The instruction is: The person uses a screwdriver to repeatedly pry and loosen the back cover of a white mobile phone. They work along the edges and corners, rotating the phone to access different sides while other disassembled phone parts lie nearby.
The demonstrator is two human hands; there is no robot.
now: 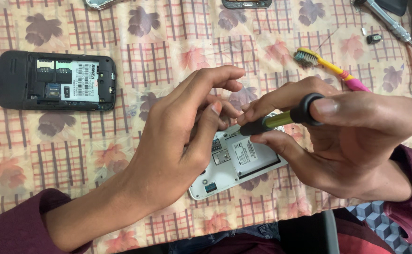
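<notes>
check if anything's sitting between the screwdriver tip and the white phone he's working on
Nothing visible does. The right hand holds the screwdriver with its tip down at the top edge of the white phone, whose back cover is off. The left hand steadies that phone beside the tip, its fingers close by but not across it.

Small mobile phone repair bench, set up on a household table.

The table is covered with a floral checked tablecloth (121, 56). An opened black phone (55, 81) with its back cover off lies at far left; an opened white phone (236, 162) lies at centre. Parts of further handsets (246, 3) show along the far edge. Tools are at far right: a metal screwdriver (389, 21) and a worn yellow-and-pink toothbrush (330, 68). A yellow-shafted screwdriver (281, 120) is in use.
</notes>
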